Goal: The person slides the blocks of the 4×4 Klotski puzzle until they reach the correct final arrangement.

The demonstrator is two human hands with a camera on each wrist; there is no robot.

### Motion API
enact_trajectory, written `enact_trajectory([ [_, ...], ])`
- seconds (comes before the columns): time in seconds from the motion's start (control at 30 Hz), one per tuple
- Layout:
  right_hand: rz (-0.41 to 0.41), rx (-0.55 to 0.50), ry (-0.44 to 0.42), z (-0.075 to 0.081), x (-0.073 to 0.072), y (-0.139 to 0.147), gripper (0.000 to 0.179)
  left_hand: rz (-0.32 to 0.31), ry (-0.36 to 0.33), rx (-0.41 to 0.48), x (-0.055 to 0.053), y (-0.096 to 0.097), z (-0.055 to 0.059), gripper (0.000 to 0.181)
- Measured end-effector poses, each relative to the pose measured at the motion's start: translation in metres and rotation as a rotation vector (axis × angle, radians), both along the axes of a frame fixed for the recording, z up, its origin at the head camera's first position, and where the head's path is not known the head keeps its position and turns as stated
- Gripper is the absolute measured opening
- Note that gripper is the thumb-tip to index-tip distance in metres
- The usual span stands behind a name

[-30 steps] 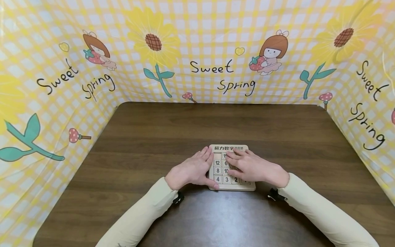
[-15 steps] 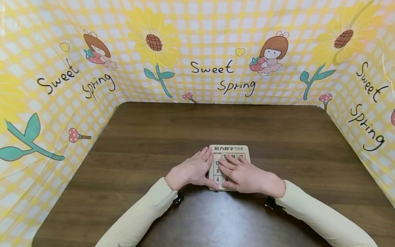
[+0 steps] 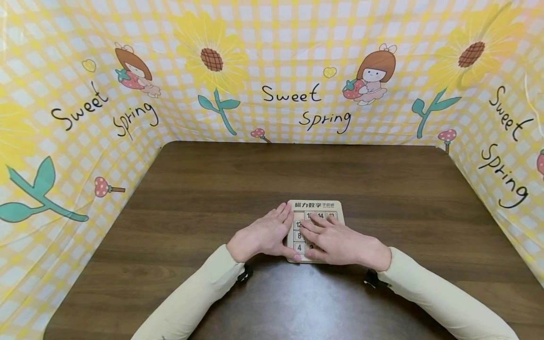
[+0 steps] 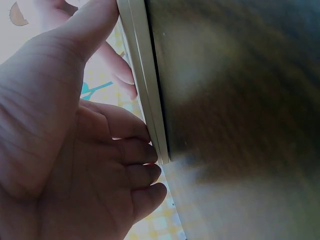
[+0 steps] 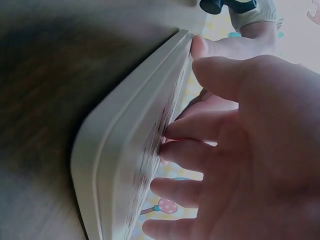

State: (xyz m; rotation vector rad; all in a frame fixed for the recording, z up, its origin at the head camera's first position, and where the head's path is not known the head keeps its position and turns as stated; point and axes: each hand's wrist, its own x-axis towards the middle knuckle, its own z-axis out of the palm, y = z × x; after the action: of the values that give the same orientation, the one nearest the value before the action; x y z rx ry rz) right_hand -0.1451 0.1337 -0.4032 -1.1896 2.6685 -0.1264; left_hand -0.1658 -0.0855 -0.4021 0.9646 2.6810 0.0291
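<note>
Both forearms, in cream sleeves, converge from the lower corners toward the number puzzle board (image 3: 315, 205). The left hand (image 3: 264, 234) lies along the board's left edge, fingers straight and together, thumb pressed against its near-left corner. The right hand (image 3: 340, 242) rests palm-down over the board's tiles, fingers spread and nearly straight, their tips touching the tile surface near its upper left. Neither hand curls round anything.

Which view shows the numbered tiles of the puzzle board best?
The head view: the puzzle board faces the camera, with tiles such as 14, 12, 8 and 4 legible beside the right hand. Both wrist views see the board edge-on, so only its rim shows, no readable numbers.
</note>
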Motion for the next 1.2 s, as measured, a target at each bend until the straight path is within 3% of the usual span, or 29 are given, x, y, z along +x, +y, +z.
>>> enact_trajectory([
  [0.87,-0.006,-0.023,0.025,-0.001,-0.022,-0.001,0.059,0.009,-0.013,-0.022,0.000,0.000,0.002,0.117],
  [1.2,-0.011,-0.011,0.032,-0.002,-0.016,0.001,0.062,0.028,-0.026,-0.032,-0.001,0.001,0.001,0.118],
])
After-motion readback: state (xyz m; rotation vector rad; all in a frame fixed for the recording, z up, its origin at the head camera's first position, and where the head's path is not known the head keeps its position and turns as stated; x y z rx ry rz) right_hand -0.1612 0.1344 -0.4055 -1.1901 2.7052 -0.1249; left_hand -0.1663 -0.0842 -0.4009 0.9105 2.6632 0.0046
